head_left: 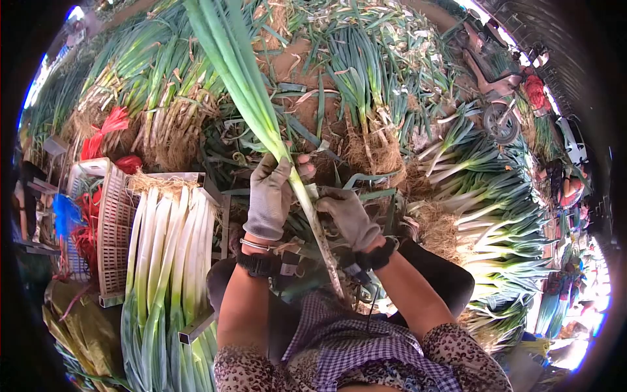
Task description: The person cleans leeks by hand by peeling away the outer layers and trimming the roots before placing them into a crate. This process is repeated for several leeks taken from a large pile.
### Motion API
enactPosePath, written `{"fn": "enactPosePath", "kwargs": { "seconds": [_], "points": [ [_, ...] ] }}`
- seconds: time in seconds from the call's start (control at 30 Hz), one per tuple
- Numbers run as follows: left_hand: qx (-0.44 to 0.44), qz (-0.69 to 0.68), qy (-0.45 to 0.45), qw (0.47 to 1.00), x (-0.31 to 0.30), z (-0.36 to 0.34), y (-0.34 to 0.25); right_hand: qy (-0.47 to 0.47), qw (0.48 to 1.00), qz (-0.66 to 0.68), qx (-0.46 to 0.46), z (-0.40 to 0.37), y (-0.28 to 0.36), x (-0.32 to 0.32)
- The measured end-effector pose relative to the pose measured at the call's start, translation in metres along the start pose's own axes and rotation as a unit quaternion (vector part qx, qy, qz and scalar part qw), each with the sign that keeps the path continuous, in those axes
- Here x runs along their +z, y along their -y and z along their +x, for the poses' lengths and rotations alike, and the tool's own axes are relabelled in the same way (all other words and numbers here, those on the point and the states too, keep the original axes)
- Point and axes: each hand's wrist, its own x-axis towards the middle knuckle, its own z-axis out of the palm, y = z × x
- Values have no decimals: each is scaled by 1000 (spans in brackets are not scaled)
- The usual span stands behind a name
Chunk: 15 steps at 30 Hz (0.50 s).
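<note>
My left hand (269,199), in a grey work glove with bare fingertips showing, is closed around a long green onion (302,193). The onion slants across the middle of the view. Its green leaves point up and away, and its soil-stained root end hangs down toward my lap. On the right side of the stalk, my right hand (346,215), also gloved, has its fingers pinched together at a pale green flap of outer leaf (312,192). The tips of those fingers are partly hidden.
Trimmed green onions (163,255) lie across a metal frame (196,333) at my left, beside a white plastic crate (112,228) with red ties. Untrimmed bundles (366,78) and leaf scraps cover the ground ahead. More onions (496,222) are piled at right, near a parked vehicle's wheel (501,121).
</note>
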Motion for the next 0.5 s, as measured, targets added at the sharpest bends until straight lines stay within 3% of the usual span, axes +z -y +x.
{"fn": "enactPosePath", "kwargs": {
  "seconds": [0.03,0.13,0.17,0.27,0.3,0.33,0.4,0.43,0.5],
  "points": [
    [-5,6,0,1000,6,-1,-3,-34,995,91,17,0,-4,8],
    [26,14,3,1000,4,4,-2,-89,981,-142,-95,4,3,16],
    [27,36,-7,999,6,3,-3,-83,982,-148,-78,-4,39,24],
    [56,41,-5,998,5,5,-1,-99,973,-169,-122,11,23,25],
    [61,16,-12,998,5,4,-3,-66,993,-47,-88,13,19,22],
    [82,25,-19,996,1,6,-5,-58,986,-135,-79,13,12,20],
    [99,11,-19,995,-4,5,-11,-40,949,-305,-63,10,-10,14],
    [127,18,-43,991,-6,4,-23,49,898,-437,-20,-15,-11,7],
    [178,47,-76,980,-20,5,-50,104,804,-577,-100,-88,-76,-30]
  ]
}}
